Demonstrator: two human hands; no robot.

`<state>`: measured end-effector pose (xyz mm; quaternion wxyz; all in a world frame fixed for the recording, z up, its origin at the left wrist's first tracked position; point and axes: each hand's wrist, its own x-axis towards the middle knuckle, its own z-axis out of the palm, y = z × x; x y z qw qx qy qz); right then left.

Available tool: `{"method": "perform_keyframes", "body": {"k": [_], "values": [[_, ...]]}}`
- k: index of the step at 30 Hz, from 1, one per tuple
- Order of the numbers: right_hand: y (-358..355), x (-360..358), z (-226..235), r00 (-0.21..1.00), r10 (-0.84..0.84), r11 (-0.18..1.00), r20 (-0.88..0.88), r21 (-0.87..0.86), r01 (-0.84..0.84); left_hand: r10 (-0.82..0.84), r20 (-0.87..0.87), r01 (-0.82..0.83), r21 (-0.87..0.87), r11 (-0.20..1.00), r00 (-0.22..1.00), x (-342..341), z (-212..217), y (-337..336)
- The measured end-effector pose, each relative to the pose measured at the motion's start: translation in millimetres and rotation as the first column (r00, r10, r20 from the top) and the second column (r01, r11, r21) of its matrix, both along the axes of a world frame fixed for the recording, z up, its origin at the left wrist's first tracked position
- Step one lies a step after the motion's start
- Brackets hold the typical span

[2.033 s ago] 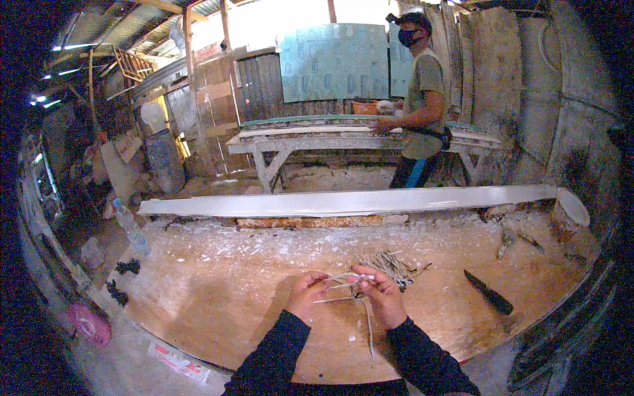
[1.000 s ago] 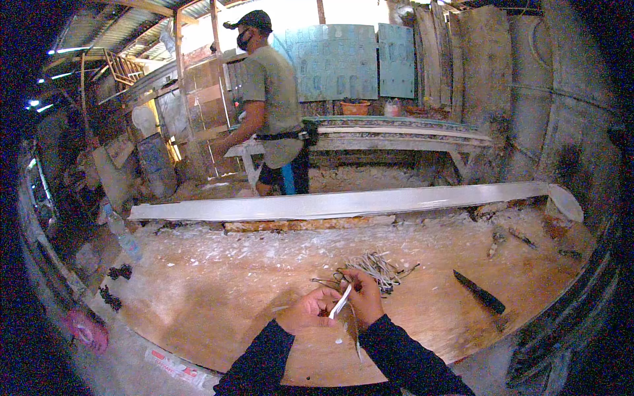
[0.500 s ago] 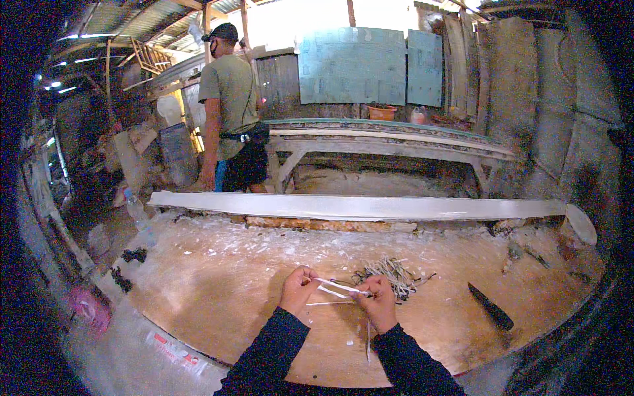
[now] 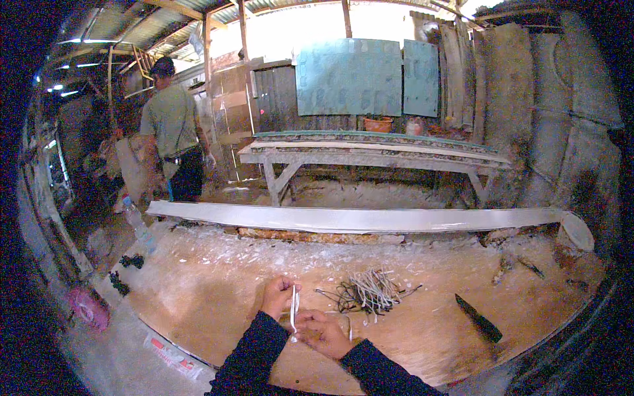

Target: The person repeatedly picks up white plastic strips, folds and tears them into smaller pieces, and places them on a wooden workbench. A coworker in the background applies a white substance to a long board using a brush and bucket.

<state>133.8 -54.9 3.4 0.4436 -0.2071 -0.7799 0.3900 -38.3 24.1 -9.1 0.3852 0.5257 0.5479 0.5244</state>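
Head view: left hand (image 4: 277, 295) and right hand (image 4: 322, 332) pinch a white strip (image 4: 293, 311) upright.

This is a rough open-sided workshop: a dusty plywood bench (image 4: 198, 290) strewn with chips, a long pale moulded strip (image 4: 356, 218) along its far edge, a trestle table (image 4: 370, 155) beyond it, corrugated roofing (image 4: 165, 16) overhead.

The lower end of the thin white strip (image 4: 293, 315) disappears behind the right hand (image 4: 323, 332), both forearms run off the frame's bottom edge, and the heap of sticks (image 4: 368, 292) at centre is too fine to sort.
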Motion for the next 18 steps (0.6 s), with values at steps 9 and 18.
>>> {"method": "perform_keyframes", "body": {"k": [9,18], "values": [[15.6,9.9,0.6,0.902,-0.431,0.836,0.034,0.391,0.385,-0.168,0.368,0.211,-0.078,0.974,0.915,18.4,0.8,-12.6],[27.8,30.9,13.3,0.629,-0.709,0.671,-0.318,-0.031,0.740,-0.656,-0.037,0.657,0.048,0.752,0.754,24.1,-29.2,-9.4]]}}
